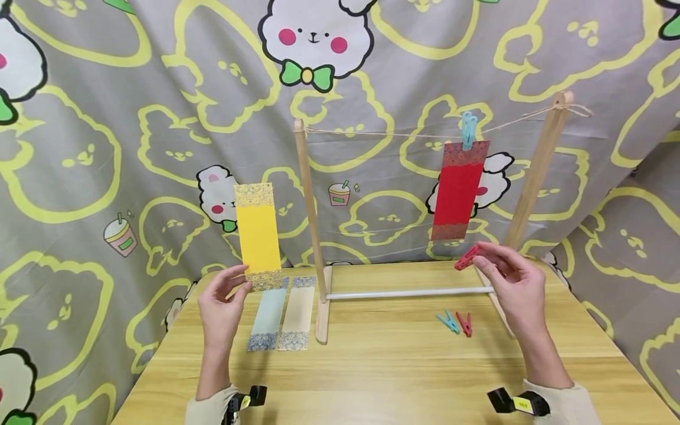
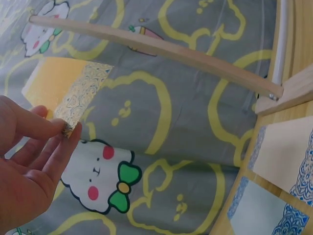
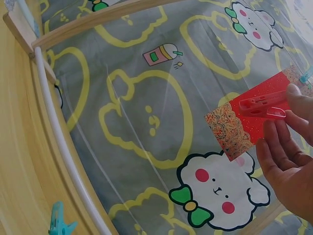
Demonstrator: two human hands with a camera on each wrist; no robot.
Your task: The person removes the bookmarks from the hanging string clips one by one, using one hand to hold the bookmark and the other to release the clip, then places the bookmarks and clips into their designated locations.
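My left hand (image 1: 222, 304) pinches a yellow paper card (image 1: 258, 236) with patterned ends by its lower left corner, holding it upright left of the wooden rack. A red clothespin (image 1: 467, 258) is gripped between thumb and fingers of my right hand (image 1: 511, 282), in front of the rack's right side. Above that hand a red card (image 1: 459, 192) hangs from the string (image 1: 390, 134), clipped by a light-blue clothespin (image 1: 468, 130). In the right wrist view the red clothespin (image 3: 263, 105) overlaps the hanging red card (image 3: 252, 122).
A pale blue card (image 1: 268, 316) and a cream card (image 1: 297, 313) lie on the table (image 1: 372, 366) by the rack's left foot (image 1: 322, 321). Another blue clothespin (image 1: 448, 322) and another red clothespin (image 1: 464, 324) lie near the white crossbar (image 1: 409, 293). A patterned curtain (image 1: 361, 236) stands behind.
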